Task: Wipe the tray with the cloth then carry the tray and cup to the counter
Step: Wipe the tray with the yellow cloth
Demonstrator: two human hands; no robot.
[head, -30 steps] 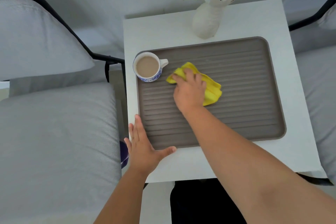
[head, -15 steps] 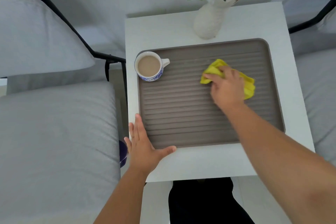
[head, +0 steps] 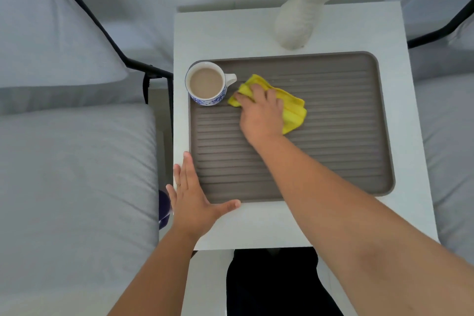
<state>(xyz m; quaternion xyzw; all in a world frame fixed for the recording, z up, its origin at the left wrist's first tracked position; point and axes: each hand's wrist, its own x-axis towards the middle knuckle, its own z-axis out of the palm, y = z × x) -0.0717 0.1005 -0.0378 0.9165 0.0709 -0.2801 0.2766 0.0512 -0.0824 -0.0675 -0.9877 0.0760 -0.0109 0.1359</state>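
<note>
One cup [head: 206,87] stands in the far left corner of the tray [head: 333,136], blue-patterned on the outside and nearly full of a milky brown drink, its handle pointing right. The tray itself is a single grey-brown ribbed one lying flat on the small white table [head: 320,31]; besides the cup it holds only the yellow cloth [head: 292,110] and my hand on it.

My right hand [head: 261,115] lies palm down on the crumpled cloth, fingers spread and slightly curled over it, pressing it to the ribs just right of the cup's handle. My left hand [head: 195,200] is flat and open, holding nothing, its fingers along the tray's left edge and its thumb along the near edge at the near left corner.

One white vase [head: 297,25] with white flowers stands on the far side of the table, just beyond the tray's far rim. Grey cushioned chairs [head: 77,161] with black frames flank the table left and right.
</note>
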